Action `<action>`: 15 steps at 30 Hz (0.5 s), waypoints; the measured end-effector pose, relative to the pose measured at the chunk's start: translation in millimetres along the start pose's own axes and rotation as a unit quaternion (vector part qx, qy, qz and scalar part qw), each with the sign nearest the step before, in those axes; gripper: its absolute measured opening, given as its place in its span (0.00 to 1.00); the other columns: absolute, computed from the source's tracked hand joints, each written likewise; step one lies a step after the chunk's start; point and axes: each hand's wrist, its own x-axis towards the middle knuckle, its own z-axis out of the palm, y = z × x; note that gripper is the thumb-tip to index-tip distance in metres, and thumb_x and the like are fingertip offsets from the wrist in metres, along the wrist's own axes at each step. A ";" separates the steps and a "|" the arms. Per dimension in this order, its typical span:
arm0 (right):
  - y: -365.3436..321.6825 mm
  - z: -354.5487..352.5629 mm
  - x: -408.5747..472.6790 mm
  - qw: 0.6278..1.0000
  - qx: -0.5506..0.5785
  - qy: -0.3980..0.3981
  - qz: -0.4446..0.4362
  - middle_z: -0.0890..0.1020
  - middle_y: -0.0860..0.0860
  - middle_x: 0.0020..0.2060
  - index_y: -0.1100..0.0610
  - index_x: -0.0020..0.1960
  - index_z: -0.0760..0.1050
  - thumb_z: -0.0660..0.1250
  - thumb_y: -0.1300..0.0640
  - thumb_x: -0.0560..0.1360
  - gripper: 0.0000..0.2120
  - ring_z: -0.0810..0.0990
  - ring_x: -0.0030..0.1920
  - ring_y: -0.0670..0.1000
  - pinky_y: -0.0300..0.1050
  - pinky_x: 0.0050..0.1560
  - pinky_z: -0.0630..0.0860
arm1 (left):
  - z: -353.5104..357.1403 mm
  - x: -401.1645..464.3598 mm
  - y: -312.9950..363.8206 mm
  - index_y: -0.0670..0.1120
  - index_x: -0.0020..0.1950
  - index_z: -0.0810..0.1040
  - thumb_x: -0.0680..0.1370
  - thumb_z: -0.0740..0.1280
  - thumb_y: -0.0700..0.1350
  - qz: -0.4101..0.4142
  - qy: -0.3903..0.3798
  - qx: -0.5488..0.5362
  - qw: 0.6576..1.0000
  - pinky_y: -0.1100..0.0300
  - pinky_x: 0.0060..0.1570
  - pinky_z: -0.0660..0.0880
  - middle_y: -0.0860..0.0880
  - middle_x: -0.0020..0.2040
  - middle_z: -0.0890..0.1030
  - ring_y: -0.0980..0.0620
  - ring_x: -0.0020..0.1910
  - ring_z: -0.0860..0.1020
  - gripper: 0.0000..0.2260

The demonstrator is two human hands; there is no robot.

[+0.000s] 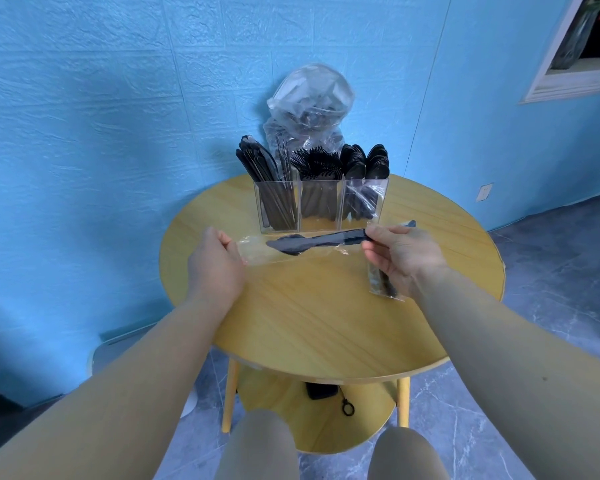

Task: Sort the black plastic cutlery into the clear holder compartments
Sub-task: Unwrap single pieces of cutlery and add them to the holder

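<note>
- Black plastic cutlery set [312, 241] lies across between both hands, long axis from 9 to 3 o'clock, half out of a clear wrapper [257, 252].
- Right hand [400, 256] pinches the handle end; left hand [215, 263] grips the wrapper end. It seems the set is being drawn out.
- Clear holder [321, 206] stands at 12 o'clock, just behind the set: knives left, forks in the middle, spoons right.
- Second wrapped set [383, 282] lies on the table [326, 323] under the right hand.
- Plastic bag [309, 102] stands behind the holder.
</note>
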 end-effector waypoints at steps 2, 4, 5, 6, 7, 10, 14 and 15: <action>-4.6 -6.6 -0.2 0.999 0.004 0.031 -0.015 0.82 0.57 0.38 0.64 0.50 0.76 0.71 0.66 0.72 0.08 0.81 0.33 0.49 0.38 0.33 0.80 | -2.9 3.0 -6.0 0.44 0.47 0.70 0.80 0.57 0.40 0.022 0.012 0.060 0.998 0.55 0.38 0.68 0.46 0.40 0.77 0.47 0.40 0.74 0.04; -10.4 -16.0 -1.1 0.996 0.001 0.083 -0.041 0.82 0.58 0.39 0.64 0.49 0.76 0.71 0.66 0.72 0.07 0.81 0.34 0.50 0.40 0.39 0.82 | -5.2 5.7 -10.5 0.44 0.46 0.70 0.79 0.57 0.41 0.032 0.010 0.117 0.993 0.54 0.37 0.68 0.48 0.37 0.74 0.44 0.39 0.73 0.04; -13.2 -20.5 -2.4 0.993 -0.002 0.107 -0.056 0.82 0.58 0.40 0.64 0.49 0.76 0.71 0.66 0.73 0.06 0.81 0.34 0.50 0.42 0.42 0.82 | -5.4 7.0 -11.7 0.44 0.46 0.69 0.79 0.57 0.42 0.030 0.005 0.140 0.990 0.55 0.36 0.66 0.48 0.36 0.72 0.44 0.39 0.72 0.04; -16.1 -24.1 -4.2 0.989 -0.002 0.128 -0.073 0.81 0.58 0.40 0.64 0.49 0.76 0.70 0.65 0.73 0.06 0.81 0.34 0.50 0.43 0.43 0.82 | -4.9 8.2 -12.3 0.45 0.45 0.68 0.79 0.57 0.43 0.026 -0.004 0.160 0.987 0.55 0.36 0.65 0.48 0.36 0.72 0.44 0.38 0.72 0.04; -18.8 -26.4 -6.8 0.985 0.000 0.146 -0.092 0.81 0.57 0.41 0.63 0.49 0.76 0.70 0.65 0.73 0.06 0.81 0.34 0.50 0.43 0.44 0.82 | -3.7 9.3 -11.7 0.45 0.45 0.68 0.79 0.57 0.43 0.024 -0.012 0.179 0.984 0.56 0.36 0.65 0.47 0.36 0.72 0.43 0.39 0.72 0.05; -27.7 -27.9 -16.7 0.972 0.023 0.189 -0.140 0.81 0.53 0.38 0.60 0.45 0.76 0.70 0.63 0.74 0.03 0.81 0.33 0.48 0.42 0.43 0.82 | 0.2 14.9 -6.7 0.44 0.46 0.68 0.80 0.56 0.43 0.018 -0.037 0.218 0.975 0.56 0.36 0.66 0.46 0.38 0.72 0.43 0.40 0.71 0.05; -39.5 -26.0 -29.2 0.957 0.031 0.219 -0.187 0.79 0.43 0.23 0.56 0.40 0.76 0.68 0.62 0.75 0.05 0.79 0.28 0.44 0.39 0.39 0.80 | -1.5 24.2 4.8 0.44 0.49 0.70 0.80 0.57 0.45 0.010 -0.049 0.227 0.973 0.55 0.39 0.68 0.44 0.43 0.74 0.41 0.44 0.73 0.06; -40.6 -24.7 -31.0 0.958 0.044 0.211 -0.192 0.79 0.44 0.25 0.56 0.40 0.77 0.68 0.62 0.75 0.05 0.79 0.28 0.45 0.39 0.40 0.81 | -2.1 24.8 11.0 0.43 0.50 0.72 0.80 0.58 0.47 0.019 -0.037 0.211 0.977 0.54 0.40 0.69 0.43 0.45 0.76 0.40 0.46 0.75 0.08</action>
